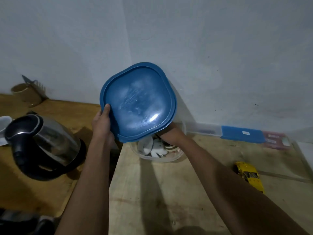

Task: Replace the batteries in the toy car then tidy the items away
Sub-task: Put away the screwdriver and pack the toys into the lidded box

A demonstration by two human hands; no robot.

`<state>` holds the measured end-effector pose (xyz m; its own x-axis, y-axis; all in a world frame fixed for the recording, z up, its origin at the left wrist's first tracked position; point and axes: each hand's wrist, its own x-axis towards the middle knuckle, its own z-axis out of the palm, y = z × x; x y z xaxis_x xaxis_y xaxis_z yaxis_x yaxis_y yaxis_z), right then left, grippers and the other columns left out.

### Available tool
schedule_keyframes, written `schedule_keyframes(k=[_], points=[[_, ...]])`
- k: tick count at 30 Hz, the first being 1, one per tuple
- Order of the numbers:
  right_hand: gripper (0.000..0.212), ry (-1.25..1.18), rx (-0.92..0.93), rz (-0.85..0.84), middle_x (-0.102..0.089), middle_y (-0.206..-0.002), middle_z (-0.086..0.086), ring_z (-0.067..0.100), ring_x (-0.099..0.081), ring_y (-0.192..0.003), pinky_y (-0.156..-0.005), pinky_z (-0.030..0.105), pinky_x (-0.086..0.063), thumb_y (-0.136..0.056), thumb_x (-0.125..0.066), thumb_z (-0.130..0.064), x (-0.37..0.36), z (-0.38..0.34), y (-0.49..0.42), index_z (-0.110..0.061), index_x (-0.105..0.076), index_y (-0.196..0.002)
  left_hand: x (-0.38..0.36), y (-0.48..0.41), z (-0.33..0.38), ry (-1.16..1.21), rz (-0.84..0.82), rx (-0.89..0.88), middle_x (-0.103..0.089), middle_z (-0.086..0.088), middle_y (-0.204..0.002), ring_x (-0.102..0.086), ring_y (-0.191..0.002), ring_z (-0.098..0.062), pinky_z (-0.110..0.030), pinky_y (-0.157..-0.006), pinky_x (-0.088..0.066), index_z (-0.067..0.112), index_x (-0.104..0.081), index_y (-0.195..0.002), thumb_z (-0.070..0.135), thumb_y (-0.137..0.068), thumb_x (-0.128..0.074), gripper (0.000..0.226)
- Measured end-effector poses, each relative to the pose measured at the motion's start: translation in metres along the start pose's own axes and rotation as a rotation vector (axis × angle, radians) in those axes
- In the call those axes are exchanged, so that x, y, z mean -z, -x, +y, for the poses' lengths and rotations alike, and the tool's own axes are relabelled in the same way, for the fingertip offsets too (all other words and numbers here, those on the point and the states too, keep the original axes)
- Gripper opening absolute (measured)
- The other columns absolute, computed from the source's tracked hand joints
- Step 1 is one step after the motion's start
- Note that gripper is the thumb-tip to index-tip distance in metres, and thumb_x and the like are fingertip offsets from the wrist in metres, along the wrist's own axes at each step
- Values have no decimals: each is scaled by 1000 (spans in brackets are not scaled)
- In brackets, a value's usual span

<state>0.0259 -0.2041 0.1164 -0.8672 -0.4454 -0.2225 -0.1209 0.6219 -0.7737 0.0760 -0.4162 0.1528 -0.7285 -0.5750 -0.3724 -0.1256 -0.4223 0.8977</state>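
A blue square lid (138, 102) is held up and tilted over a clear plastic tub (179, 156) near the wall. My left hand (102, 126) grips the lid's left edge, thumb on top. My right hand (170, 135) reaches under the lid's lower right edge, over the tub's mouth; its fingers are hidden, so I cannot tell what it grips. Inside the tub lie several white and dark items (155, 148). A yellow toy car (249, 177) rests on the wooden table (152, 192) to the right, apart from both hands.
A steel electric kettle (44, 146) stands on the left table, with a white cup (4, 128) behind it and a tan mug (28, 94) against the wall. A flat box with a blue lid (242, 134) and a pink packet (276, 140) lie at the back right.
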Motion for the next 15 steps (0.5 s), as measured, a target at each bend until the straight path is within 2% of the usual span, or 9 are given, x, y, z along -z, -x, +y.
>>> schedule_keyframes(k=[3, 5, 6, 8, 10, 12, 15], points=[[51, 148, -158, -259, -67, -118, 11, 31, -63, -107, -89, 40, -54, -87, -50, -57, -29, 0, -11, -20, -61, -120, 0, -2, -1, -4, 30, 1, -71, 3, -115, -66, -106, -17, -41, -93, -54, 27, -67, -105, 33, -99, -59, 12], [43, 175, -211, -346, -70, -104, 16, 34, -67, -95, -72, 30, -54, -87, -56, -50, -42, 3, -12, -14, -65, -108, 1, -3, -4, -26, 52, 4, -72, 3, -110, -67, -105, -18, -41, -93, -55, 28, -68, -103, 34, -99, -60, 11], [38, 171, -201, -339, -69, -107, 12, 30, -65, -97, -73, 27, -50, -87, -60, -48, -46, 5, -13, -17, -66, -108, 2, -4, -6, -37, 59, 6, -72, 4, -109, -67, -105, -19, -42, -94, -54, 30, -68, -102, 35, -98, -61, 10], [53, 180, -95, -278, -55, -135, -4, 19, -52, -121, -89, 20, -38, -85, -63, -53, -50, 9, -13, -31, -54, -132, 3, -5, -10, -56, 68, 14, -72, 4, -110, -67, -107, -20, -44, -95, -54, 32, -68, -100, 36, -97, -62, 8], [64, 250, 68, -172, -43, -146, -12, 15, -41, -132, -98, 18, -28, -83, -65, -56, -51, 12, -12, -36, -44, -141, 1, -6, -14, -53, 69, 24, -72, 4, -106, -67, -106, -20, -42, -93, -55, 31, -68, -98, 34, -98, -61, 7], [57, 300, 177, -94, -53, -139, -7, 19, -47, -126, -101, 22, -35, -82, -69, -50, -55, 23, -8, -30, -53, -133, -3, -5, -18, -46, 66, 37, -71, 6, -102, -67, -101, -17, -38, -85, -55, 29, -67, -96, 32, -99, -59, 8], [38, 431, 292, -99, -66, -120, -1, 23, -58, -111, -90, 33, -49, -86, -65, -48, -59, 35, 1, -25, -65, -117, -8, -1, -22, -25, 63, 53, -68, 8, -99, -64, -91, -11, -31, -72, -52, 30, -63, -98, 30, -101, -57, 7]])
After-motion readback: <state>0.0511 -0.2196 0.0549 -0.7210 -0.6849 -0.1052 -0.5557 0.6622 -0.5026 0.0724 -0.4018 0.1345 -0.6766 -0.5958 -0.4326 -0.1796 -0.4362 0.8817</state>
